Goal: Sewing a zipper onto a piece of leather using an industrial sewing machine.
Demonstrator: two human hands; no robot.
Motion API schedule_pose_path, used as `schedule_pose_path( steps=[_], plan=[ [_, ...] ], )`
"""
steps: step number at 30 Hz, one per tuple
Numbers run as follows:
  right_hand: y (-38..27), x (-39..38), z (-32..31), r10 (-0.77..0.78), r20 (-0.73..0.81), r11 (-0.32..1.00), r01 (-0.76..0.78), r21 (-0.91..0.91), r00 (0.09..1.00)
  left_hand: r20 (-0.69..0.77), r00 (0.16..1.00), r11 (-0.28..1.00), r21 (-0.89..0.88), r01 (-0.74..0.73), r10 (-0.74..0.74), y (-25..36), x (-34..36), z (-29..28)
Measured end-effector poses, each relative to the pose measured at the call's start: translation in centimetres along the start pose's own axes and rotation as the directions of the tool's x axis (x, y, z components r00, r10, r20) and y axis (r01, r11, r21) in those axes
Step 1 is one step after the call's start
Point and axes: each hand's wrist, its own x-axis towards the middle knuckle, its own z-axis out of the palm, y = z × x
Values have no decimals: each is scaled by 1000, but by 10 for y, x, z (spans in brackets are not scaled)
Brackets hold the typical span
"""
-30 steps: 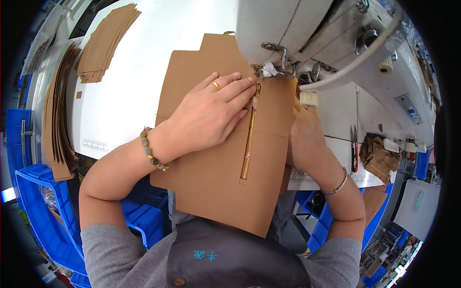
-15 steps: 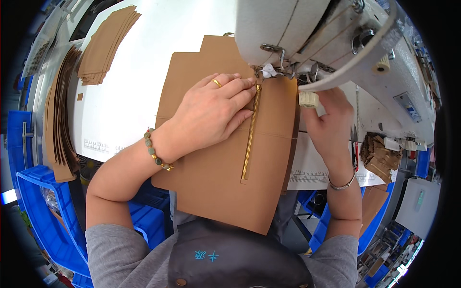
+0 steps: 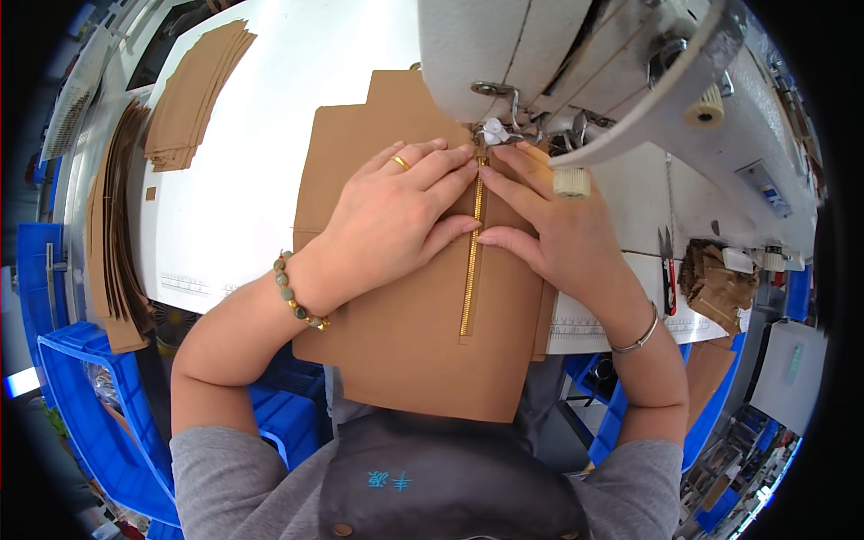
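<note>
In the head view, the brown piece (image 3: 423,364) lies flat in the middle of the frame, under both hands. The left hand (image 3: 382,207) rests on it, left of the gold zipper (image 3: 471,279). Its fingers lie flat and close to each other, with the thumb out to the side. The right hand (image 3: 571,225) is on the other side of the zipper. Its fingers are spread a bit, and its thumb points at the left thumb. The fingertips of both hands are near the zipper's top, just under the needle end of the white sewing machine (image 3: 531,54) at the upper right.

The brown piece is big and smooth, with a step cut into its upper left corner. The zipper runs down it in a thin slot. More brown peeks out past its right edge.

Half a second ago, the right hand was off to the right, by the machine's cream knob (image 3: 571,183). Now it is on the piece. The piece has turned a little, so its bottom edge looks flatter. The left hand lies much the same.
</note>
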Motion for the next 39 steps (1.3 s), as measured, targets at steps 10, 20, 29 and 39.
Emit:
schedule_pose_path(
  steps=[10,20,29,39],
  plan=[
    [4,1,-2,23,29,998,-25,57,999,-23,999,999,0,32,-32,5,0,2],
    [2,0,-1,2,26,1000,-3,18,1000,-23,1000,1000,19,19,-19,4,2,2],
    [1,0,-1,-8,33,1000,8,-12,999,-23,1000,1000,15,18,-17,4,1,2],
    [1,0,-2,-2,43,1000,3,-30,999,-24,1000,1000,1,19,-19,4,2,1]
  ],
)
